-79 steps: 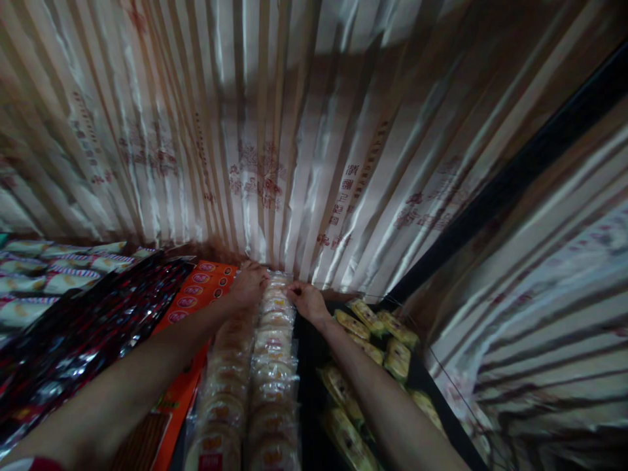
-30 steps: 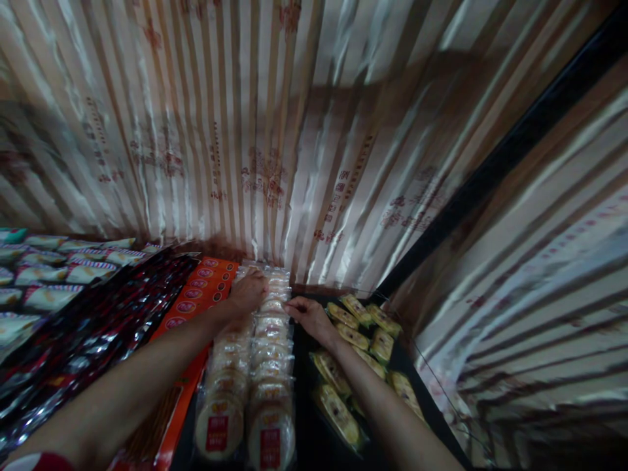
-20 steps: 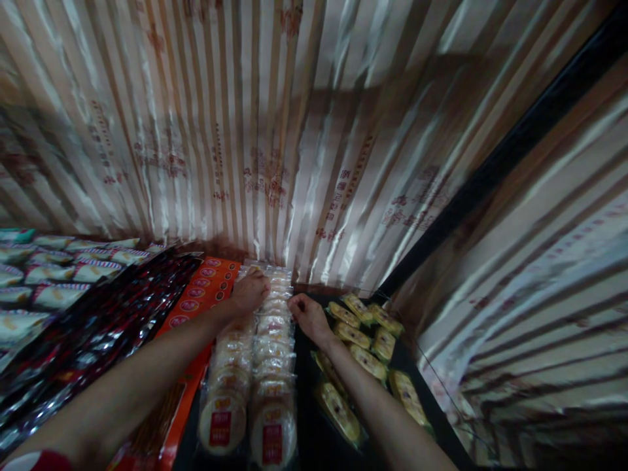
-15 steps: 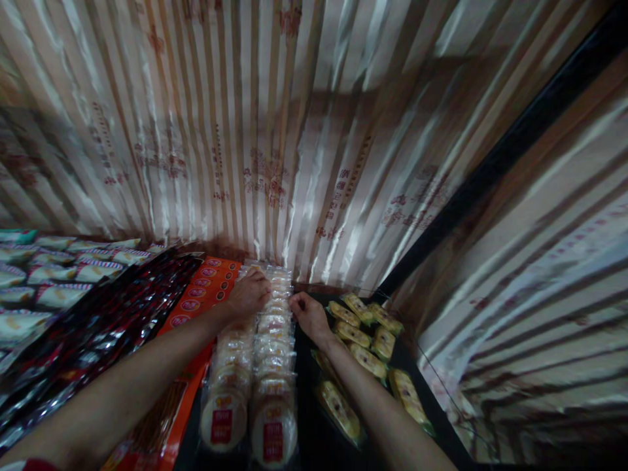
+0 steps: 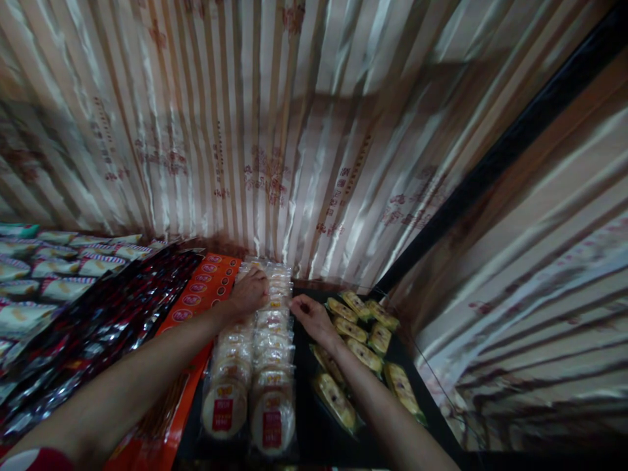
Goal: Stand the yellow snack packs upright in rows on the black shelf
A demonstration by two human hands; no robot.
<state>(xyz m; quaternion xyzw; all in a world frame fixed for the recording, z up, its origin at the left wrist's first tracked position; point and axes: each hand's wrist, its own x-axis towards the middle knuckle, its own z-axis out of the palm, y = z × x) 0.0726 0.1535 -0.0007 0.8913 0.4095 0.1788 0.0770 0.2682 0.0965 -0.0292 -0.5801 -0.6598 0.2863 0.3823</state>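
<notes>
Two overlapping rows of clear-wrapped round flat cakes, a left row (image 5: pixel 222 411) and a right row (image 5: pixel 273 422), run away from me, red labels on the nearest ones. My left hand (image 5: pixel 251 290) lies over the far part of the left row, fingers curled in with the tips at the right row. At that row's right edge is my right hand (image 5: pixel 311 317), thumb and forefinger drawn together beside the wrappers. Whatever sits between the fingertips of either hand is too small and blurred to make out.
Yellow wrapped cakes (image 5: pixel 338 400) lie on the black surface (image 5: pixel 314 451) at right. Left are orange packets (image 5: pixel 189 307), dark shiny packets (image 5: pixel 112 320) and white bags (image 5: pixel 69 288). A striped curtain (image 5: pixel 235 131) hangs behind; a black pole (image 5: pixel 490 163) slants across the right.
Both hands stay almost in the same place over the rows. The view has shifted slightly, and the near cakes appear a little higher.
</notes>
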